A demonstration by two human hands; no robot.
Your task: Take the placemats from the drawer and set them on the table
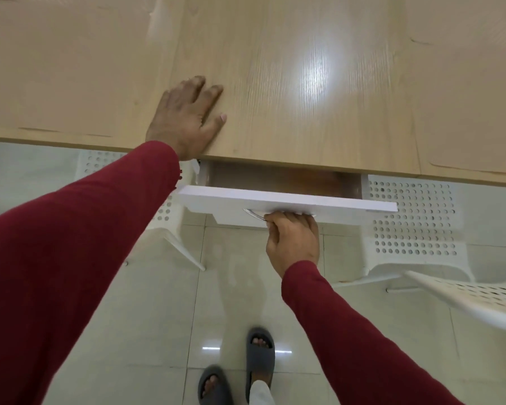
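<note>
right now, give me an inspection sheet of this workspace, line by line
surface: light wood table, glare patch on top
job's things: white drawer under the table edge, partly open; inside is in shadow, placemats not visible
clutter: nothing seen on the table
grippers: left hand flat on the tabletop; right hand grips the metal handle
cables: nothing seen
surroundings: white perforated chairs either side of the drawer, pale tiled floor, feet in grey slippers

Readable text: none is seen anywhere in the frame.
Labels, brands: none can be made out.
Numbers, signs: none can be read on any surface.
</note>
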